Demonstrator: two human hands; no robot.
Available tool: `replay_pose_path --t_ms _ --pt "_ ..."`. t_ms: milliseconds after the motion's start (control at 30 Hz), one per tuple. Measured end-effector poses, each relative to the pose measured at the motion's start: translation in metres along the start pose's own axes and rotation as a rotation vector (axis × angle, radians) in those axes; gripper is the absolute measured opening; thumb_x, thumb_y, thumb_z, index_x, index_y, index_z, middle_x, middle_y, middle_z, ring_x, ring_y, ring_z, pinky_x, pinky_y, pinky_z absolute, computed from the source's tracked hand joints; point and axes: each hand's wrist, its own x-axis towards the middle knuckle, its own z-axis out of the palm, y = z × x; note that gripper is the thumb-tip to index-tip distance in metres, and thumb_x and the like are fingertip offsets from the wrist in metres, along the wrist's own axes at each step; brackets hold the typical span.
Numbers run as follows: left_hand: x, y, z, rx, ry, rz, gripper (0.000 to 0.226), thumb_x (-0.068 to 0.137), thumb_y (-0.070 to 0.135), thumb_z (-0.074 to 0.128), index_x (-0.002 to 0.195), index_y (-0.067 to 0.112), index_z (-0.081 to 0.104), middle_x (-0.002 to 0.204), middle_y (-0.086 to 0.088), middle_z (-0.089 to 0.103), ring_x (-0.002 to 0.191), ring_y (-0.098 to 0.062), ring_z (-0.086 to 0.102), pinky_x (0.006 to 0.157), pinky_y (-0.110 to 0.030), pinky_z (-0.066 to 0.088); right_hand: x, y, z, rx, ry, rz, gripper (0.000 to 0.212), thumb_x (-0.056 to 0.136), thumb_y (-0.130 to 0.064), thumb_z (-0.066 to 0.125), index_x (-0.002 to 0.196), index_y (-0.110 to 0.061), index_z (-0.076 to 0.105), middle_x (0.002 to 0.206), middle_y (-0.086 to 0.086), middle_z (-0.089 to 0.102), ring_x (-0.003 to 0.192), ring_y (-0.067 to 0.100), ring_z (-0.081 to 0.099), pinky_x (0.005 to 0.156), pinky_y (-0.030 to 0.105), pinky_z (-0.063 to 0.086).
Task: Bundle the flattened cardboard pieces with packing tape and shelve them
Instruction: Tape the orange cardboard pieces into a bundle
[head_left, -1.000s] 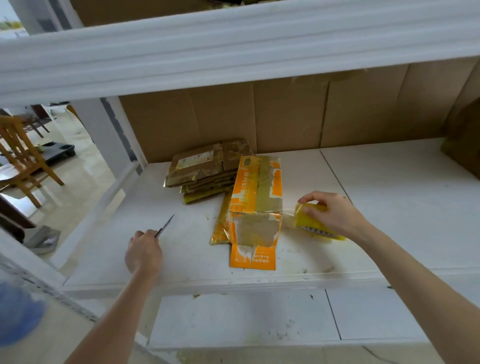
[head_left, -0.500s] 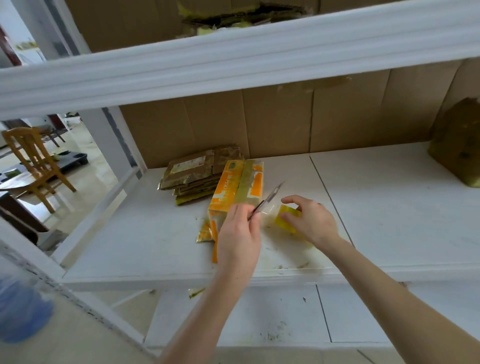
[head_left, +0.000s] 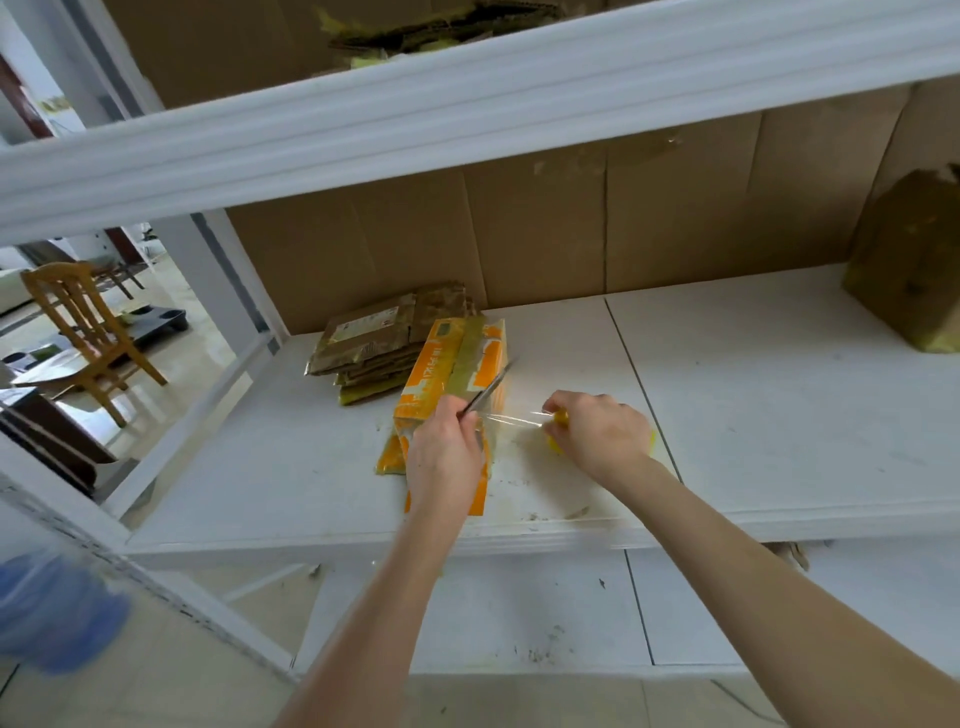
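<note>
Moved in from the left, the left hand (head_left: 441, 457) grips a blade (head_left: 485, 392) at taut tape (head_left: 511, 418) running from the orange cardboard bundle (head_left: 452, 358) on the shelf (head_left: 727, 415) to the roll (head_left: 558, 418) gripped by the right hand (head_left: 597, 434); cutting looks next

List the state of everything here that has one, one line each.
orange cardboard bundle, flat on the shelf, taped lengthwise.
tape strip, stretched between bundle and roll, not visibly cut.
tape roll, gripped by the right hand, mostly hidden.
blade, gripped by the left hand, laid against the strip.
brown cardboard stack, flat on the shelf behind the bundle.
</note>
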Motion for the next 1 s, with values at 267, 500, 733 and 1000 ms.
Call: replay_pose_path --t_ms 267,500,733,1000 --pt "-0.028 0.011 -0.029 0.023 0.123 0.214 0.029 0.096 0.019 0.054 0.123 0.021 0.064 0.092 0.002 0.069 0.072 -0.011 0.055 0.060 -0.024 0.045 0.000 0.002 -0.003 0.104 0.021 0.013 0.026 0.100 -0.047 0.039 0.110 -0.037 0.060 0.103 -0.002 0.065 0.079 0.019 0.048 0.066 0.029 0.037" --pt "-0.053 0.013 -0.023 0.116 -0.018 0.226 0.036 0.095 0.014 0.050 0.128 0.025 0.060 0.086 -0.003 0.065 0.071 -0.023 0.061 0.058 -0.035 0.052 0.001 0.000 -0.004 0.102 0.026 0.030 0.025 0.099 -0.047 0.040 0.108 -0.036 0.060 0.100 -0.001 0.063 0.079 0.020 0.048 0.066 0.028 0.038" --pt "-0.042 0.014 -0.010 0.223 -0.045 0.187 0.034 0.096 0.016 0.046 0.124 0.029 0.060 0.086 0.001 0.061 0.072 -0.018 0.060 0.054 -0.025 0.042 0.000 -0.004 -0.002 0.075 0.042 0.025 0.025 0.099 -0.046 0.040 0.105 -0.037 0.062 0.098 -0.002 0.065 0.078 0.021 0.048 0.065 0.028 0.037" --pt "-0.029 0.004 -0.001 0.266 -0.121 0.132 0.026 0.094 0.013 0.045 0.107 0.023 0.065 0.090 -0.002 0.065 0.082 -0.023 0.063 0.060 -0.029 0.046 -0.001 -0.006 -0.002 0.148 0.067 0.024 0.024 0.099 -0.039 0.040 0.100 -0.036 0.063 0.097 -0.002 0.066 0.081 0.022 0.052 0.065 0.028 0.037"
